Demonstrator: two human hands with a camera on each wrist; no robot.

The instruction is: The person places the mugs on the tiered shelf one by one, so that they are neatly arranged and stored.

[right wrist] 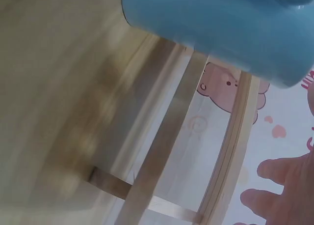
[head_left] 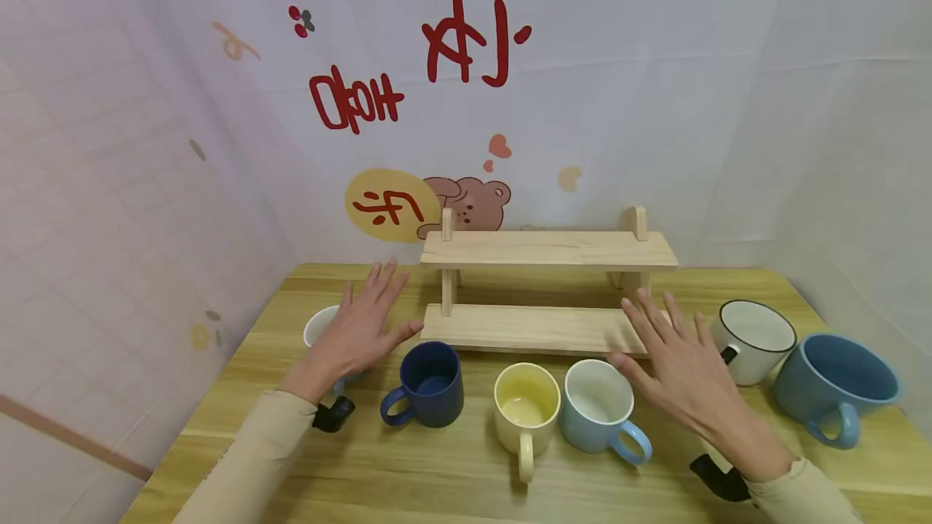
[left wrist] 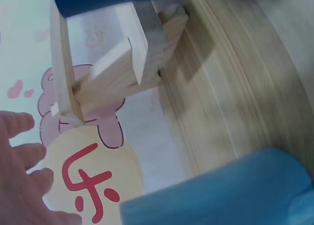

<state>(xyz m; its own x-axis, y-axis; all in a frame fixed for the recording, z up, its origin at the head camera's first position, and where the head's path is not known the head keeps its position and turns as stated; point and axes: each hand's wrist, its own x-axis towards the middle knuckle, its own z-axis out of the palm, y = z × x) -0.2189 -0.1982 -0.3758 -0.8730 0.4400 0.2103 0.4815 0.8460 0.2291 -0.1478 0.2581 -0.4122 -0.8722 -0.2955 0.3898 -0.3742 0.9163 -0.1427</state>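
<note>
My left hand (head_left: 360,326), fingers straight and spread, hovers between a mug with a white inside (head_left: 318,325) and a navy mug (head_left: 431,385). In the left wrist view a blue mug (left wrist: 221,195) appears below that hand. My right hand (head_left: 684,366) is held with spread fingers between a light blue mug (head_left: 593,419) and a white mug with a dark rim (head_left: 753,338). Neither hand holds anything. A yellow mug (head_left: 526,407) stands between the navy and light blue ones. Behind the mugs is a two-tier wooden rack (head_left: 546,251), its boards bare.
A large blue mug (head_left: 833,386) stands at the right edge of the wooden table (head_left: 451,483). White printed cloth (head_left: 619,87) hangs behind the table and along both sides. Black straps (head_left: 335,414) circle the wrists.
</note>
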